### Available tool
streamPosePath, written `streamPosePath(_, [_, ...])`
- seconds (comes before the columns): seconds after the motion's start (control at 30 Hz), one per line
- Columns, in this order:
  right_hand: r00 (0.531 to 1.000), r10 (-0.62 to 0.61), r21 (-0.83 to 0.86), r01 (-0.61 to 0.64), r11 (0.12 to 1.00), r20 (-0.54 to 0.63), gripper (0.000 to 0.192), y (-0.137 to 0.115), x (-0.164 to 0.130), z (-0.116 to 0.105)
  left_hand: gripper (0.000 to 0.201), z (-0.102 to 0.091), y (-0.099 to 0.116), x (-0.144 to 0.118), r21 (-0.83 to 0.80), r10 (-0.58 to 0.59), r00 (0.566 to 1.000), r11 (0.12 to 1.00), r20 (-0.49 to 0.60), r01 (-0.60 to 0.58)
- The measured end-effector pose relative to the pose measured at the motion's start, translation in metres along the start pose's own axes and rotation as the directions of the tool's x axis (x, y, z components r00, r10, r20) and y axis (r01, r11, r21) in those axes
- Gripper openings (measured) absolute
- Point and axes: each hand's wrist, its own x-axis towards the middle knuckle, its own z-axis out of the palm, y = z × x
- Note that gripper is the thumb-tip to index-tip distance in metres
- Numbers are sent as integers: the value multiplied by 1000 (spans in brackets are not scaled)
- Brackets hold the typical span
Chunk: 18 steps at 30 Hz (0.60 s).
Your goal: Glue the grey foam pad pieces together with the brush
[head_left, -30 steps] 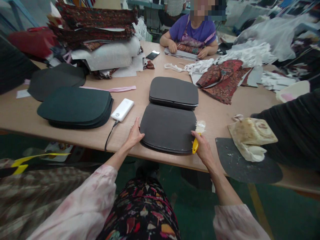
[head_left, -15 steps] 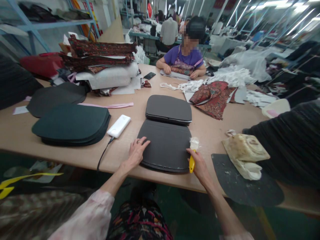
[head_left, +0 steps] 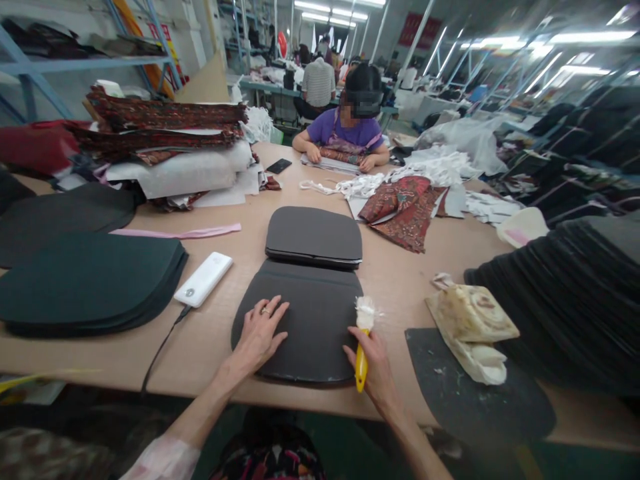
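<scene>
Now left hand [head_left: 261, 335] lies on top of the near dark panel stack [head_left: 315, 333], lower centre of frame, fingers spread; a second ago it was at the stack's left edge. Right hand [head_left: 379, 370] still grips yellow brush [head_left: 361, 363] by the stack's right edge. View tilted up: ceiling lights [head_left: 593, 38] now show, upper right.

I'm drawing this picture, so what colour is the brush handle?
Yellow; the brush handle shows best in the head view.
</scene>
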Motion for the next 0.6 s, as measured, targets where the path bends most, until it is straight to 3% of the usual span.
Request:
streamPosePath(0.13, [999,6,17,-5,1000,-37,30,3,-6,3,48,3,4,6,41,-20,998,999,54,18])
streamPosePath(0.27, [988,64,62,-56,996,-143,33,8,-9,3,37,3,13,21,19,-45,999,999,15,45])
streamPosePath(0.43, [977,104,34,-99,994,-188,36,11,-6,4,31,13,51,75,-149,57,998,987,-19,-59])
streamPosePath(0.6, [973,46,-37,-56,998,-227,39,14,-3,13,28,35,79,132,-203,149,989,969,18,-143])
